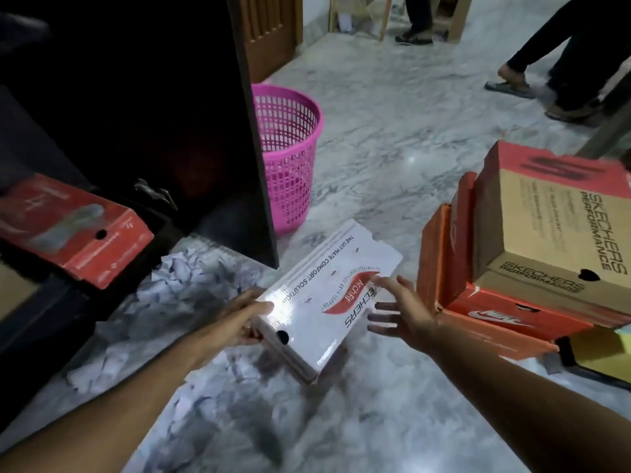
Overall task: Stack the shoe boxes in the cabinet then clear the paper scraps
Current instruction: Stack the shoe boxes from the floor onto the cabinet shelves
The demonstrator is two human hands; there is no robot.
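Observation:
A white shoe box (321, 295) with red lettering is held tilted above the marble floor in the middle of the view. My left hand (244, 317) grips its near left corner. My right hand (401, 310) hovers open at the box's right side, fingers spread, just off the lid. A red shoe box (73, 228) lies on a shelf of the dark cabinet (143, 107) at the left. At the right stands a pile: a tan shoe box (549, 230) on an orange shoe box (508, 315). White paper scraps (177, 288) are scattered on the floor by the cabinet.
A pink mesh waste basket (286, 155) stands on the floor beside the cabinet's open door (252, 131). More orange boxes (447, 250) lean upright against the pile. A yellow box (601, 353) lies at the far right. Two people's legs (553, 73) are in the background.

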